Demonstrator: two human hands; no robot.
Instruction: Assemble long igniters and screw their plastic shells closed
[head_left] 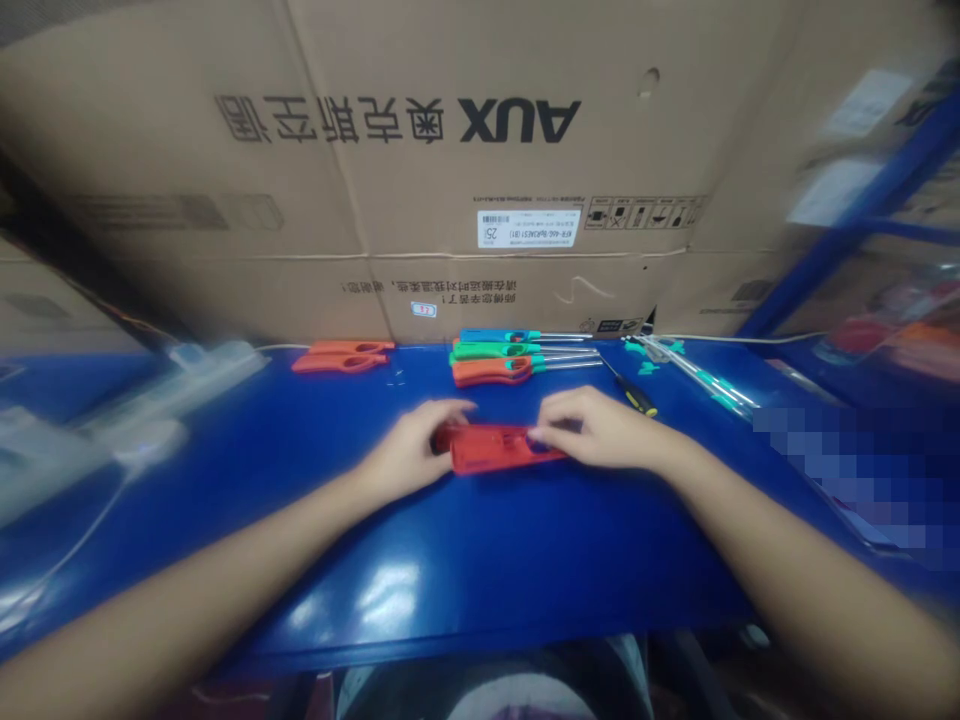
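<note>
A red plastic lighter handle shell is held just above the blue table, its hollow side partly showing. My left hand grips its left end between thumb and fingers. At the shell's right end, near the trigger opening, my right hand closes with thumb and fingers on it. Whether a small part is also pinched there I cannot make out. Just beyond my hands lie long-nosed lighters: an orange one, a green one and a blue one, with metal tubes pointing right.
Orange handle shells lie at the back left. A black and yellow screwdriver rests right of the lighters. Further right are metal tubes with green parts. A cardboard panel backs the blue table. Pale plastic bags sit left.
</note>
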